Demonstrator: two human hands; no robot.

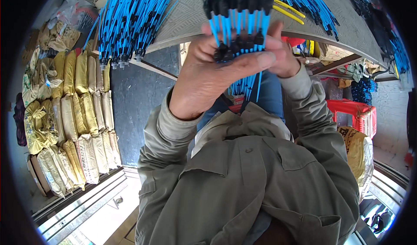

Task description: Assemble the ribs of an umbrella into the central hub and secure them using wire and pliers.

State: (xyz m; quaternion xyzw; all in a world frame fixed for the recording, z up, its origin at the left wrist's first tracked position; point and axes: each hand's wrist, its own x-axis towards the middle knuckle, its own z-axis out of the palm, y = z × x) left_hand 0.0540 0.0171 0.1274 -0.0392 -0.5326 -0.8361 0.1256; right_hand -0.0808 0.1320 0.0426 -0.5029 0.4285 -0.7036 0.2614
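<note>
Up in front of me is a bundle of thin blue cables with black ends (251, 23), their tips fanned in a row towards the far side. My left hand (202, 77) is closed round the bundle, its thumb lying across the front over the black pieces. At the bundle's right side my right hand (283, 56) also grips it, with some fingers hidden behind the cables. The cables' lower ends hang below my hands, above my lap.
On the grey patterned table (186, 17) lie a pile of blue cables (130, 19) at left, more cables (310, 6) at right and a slim yellow tool (289, 11). Filled sacks (69, 106) are stacked at left. A red plastic stool (354, 114) stands at right.
</note>
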